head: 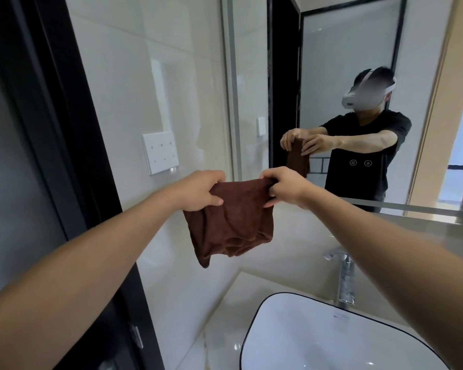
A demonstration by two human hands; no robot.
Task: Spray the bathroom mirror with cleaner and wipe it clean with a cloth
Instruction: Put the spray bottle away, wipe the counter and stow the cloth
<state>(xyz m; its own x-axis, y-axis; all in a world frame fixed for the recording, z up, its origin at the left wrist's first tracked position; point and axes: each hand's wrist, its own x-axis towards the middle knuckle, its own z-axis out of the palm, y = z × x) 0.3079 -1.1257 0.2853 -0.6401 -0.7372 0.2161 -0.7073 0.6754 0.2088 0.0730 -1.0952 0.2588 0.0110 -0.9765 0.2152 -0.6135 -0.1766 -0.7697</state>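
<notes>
A brown cloth (233,222) hangs in the air in front of me, folded over on itself. My left hand (198,189) grips its upper left corner and my right hand (281,186) pinches its upper right corner. Both arms are stretched forward. The bathroom mirror (332,62) fills the wall at the upper right, a short way beyond the cloth, and shows my reflection holding the cloth. No spray bottle is in view.
A white basin with a dark rim (254,316) sits at the lower right, a chrome tap (345,279) behind it. A white switch plate (159,152) is on the tiled wall at left. A dark door frame (64,129) runs down the left side.
</notes>
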